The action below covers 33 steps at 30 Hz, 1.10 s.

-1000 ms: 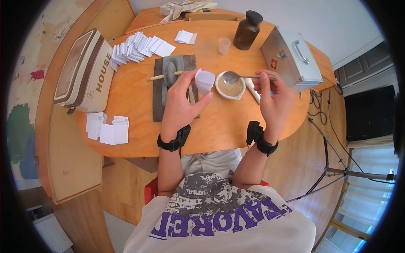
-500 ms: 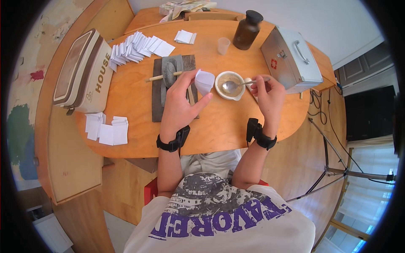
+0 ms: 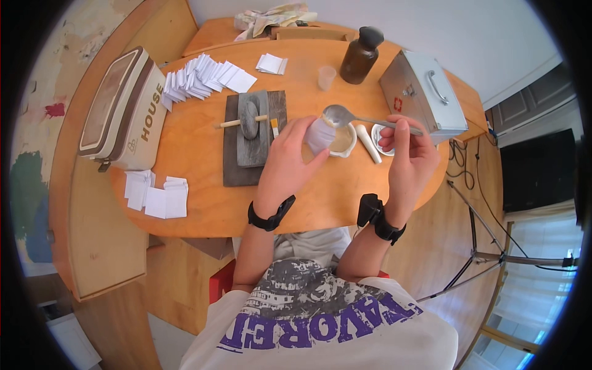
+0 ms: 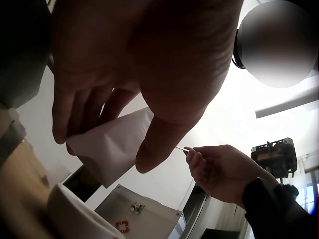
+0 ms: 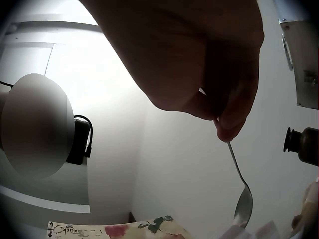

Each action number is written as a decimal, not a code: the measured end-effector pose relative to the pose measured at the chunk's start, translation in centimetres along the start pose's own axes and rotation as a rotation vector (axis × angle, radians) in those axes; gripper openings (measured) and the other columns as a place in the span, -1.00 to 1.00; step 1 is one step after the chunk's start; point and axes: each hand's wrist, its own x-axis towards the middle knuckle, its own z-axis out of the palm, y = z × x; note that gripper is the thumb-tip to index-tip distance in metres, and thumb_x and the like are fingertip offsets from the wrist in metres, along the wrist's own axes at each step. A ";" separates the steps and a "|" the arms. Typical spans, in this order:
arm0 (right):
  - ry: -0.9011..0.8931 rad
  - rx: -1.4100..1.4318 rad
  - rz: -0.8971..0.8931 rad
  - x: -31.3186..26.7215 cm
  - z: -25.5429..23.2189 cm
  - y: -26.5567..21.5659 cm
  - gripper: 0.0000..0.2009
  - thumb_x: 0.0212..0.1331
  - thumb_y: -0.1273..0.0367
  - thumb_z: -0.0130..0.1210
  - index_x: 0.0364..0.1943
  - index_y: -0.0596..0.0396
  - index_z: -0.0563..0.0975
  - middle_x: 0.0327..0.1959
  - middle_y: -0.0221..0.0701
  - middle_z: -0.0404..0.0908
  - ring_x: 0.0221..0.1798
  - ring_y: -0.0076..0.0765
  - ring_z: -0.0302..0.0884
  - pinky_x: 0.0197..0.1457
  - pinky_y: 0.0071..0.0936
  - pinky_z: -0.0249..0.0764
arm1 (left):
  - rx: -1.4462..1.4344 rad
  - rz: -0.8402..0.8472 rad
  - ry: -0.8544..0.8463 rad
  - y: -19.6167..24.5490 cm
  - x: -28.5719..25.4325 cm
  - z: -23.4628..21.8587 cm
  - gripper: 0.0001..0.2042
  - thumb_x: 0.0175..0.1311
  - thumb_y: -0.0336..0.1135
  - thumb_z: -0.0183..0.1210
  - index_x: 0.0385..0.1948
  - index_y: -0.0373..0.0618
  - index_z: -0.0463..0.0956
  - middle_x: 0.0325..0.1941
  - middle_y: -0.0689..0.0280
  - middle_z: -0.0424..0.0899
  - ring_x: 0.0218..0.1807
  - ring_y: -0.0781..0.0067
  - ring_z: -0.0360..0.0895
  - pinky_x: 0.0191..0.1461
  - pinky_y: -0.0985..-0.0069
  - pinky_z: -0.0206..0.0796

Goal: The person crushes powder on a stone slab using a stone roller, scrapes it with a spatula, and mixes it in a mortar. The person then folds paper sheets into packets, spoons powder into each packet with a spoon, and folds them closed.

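In the head view my left hand [image 3: 285, 168] holds a small white paper packet [image 3: 319, 137] between thumb and fingers, its mouth upward. The left wrist view shows the packet [image 4: 114, 147] pinched along its sides. My right hand [image 3: 413, 161] pinches the handle of a metal spoon [image 3: 370, 121], whose bowl lies right at the packet's mouth. Some pale material shows at the edge of the bowl. Partly hidden behind the packet is a white mortar [image 3: 353, 145] with tan powder inside. A white pestle [image 3: 368, 143] lies to its right.
Beyond the pestle sits a white dish [image 3: 380, 148], partly behind the right hand. A stone slab with roller [image 3: 249, 126], folded white papers [image 3: 203, 77], a plastic cup [image 3: 327, 78], a dark bottle [image 3: 359, 58], a metal case [image 3: 425, 92] and a HOUSE box [image 3: 132, 123] surround the work.
The spoon dipped into the mortar, then rose and moved left to the packet's mouth. My left hand has shifted right with the packet, now overlapping the mortar.
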 end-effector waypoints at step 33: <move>-0.314 -0.370 -0.104 1.8 0.4 7.1 -0.82 0.62 0.41 0.27 -0.10 0.26 0.79 -0.40 -0.29 0.87 -0.37 -0.43 0.85 -0.21 -0.48 0.69 | -0.410 -0.064 0.131 -0.9 0.8 0.7 -0.45 0.46 -0.48 0.48 0.43 -0.37 0.53 0.30 0.18 0.74 0.29 0.44 0.68 0.48 0.30 0.56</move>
